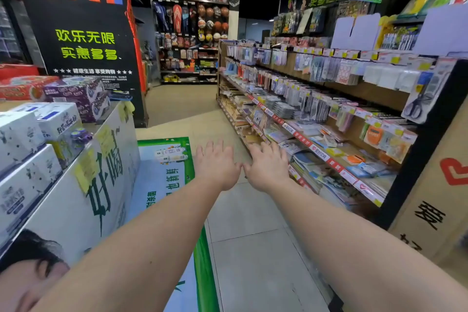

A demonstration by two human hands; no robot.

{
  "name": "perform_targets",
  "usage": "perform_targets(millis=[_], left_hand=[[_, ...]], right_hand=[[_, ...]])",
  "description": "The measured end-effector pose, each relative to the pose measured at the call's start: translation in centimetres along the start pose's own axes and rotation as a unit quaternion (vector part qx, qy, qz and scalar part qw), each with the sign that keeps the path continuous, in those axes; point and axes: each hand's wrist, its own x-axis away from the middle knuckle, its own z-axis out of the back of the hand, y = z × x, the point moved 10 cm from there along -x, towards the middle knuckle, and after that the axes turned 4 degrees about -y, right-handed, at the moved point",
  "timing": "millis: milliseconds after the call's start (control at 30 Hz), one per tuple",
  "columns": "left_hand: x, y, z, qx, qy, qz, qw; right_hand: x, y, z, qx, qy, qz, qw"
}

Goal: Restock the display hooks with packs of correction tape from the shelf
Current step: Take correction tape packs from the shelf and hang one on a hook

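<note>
Between stationery shelves [316,109] and stacked cartons [38,134], tiled floor [253,235], both hands [243,166] spread flat, holding nothing

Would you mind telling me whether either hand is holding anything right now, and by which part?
Nothing is held. The left hand and right hand are both stretched forward, open and empty.

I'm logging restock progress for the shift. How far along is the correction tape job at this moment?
Nothing looks done yet. Both the left hand and the right hand are stretched out flat and empty over the aisle floor, thumbs nearly touching. No pack is held. The stationery shelf with its hanging packs stands to the right, untouched. Still left: finding the tape, picking it up and hanging it on the hooks.
</note>
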Motion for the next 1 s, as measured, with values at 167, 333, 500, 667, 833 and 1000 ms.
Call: perform_targets(millis=[167,333,500,667,833,1000], left_hand=[[-6.7,-1.1,-3.5,-0.021,-0.032,0.007,0.999],[-15.4,-1.3,-6.3,-0.033,-0.087,0.019,0.995],[-23.4,-2.0,-8.5,-0.024,-0.099,0.035,0.994],[-30.3,-3.6,-10.4,-0.008,-0.101,0.045,0.994],[-37.7,-5.7,-12.7,0.002,-0.108,0.039,0.993],[-47.3,-9.2,-13.6,-0.003,-0.101,0.025,0.995]], right_hand=[[-6.8,1.3,-4.1,0.004,-0.048,0.0,0.999],[-15.7,2.9,-6.6,0.007,-0.105,0.006,0.994],[-24.1,4.0,-8.7,0.022,-0.126,0.027,0.991],[-31.0,4.6,-12.2,0.014,-0.15,0.029,0.988],[-38.5,5.2,-15.5,0.011,-0.161,0.019,0.987],[-47.8,4.4,-18.0,0.001,-0.154,-0.005,0.988]])
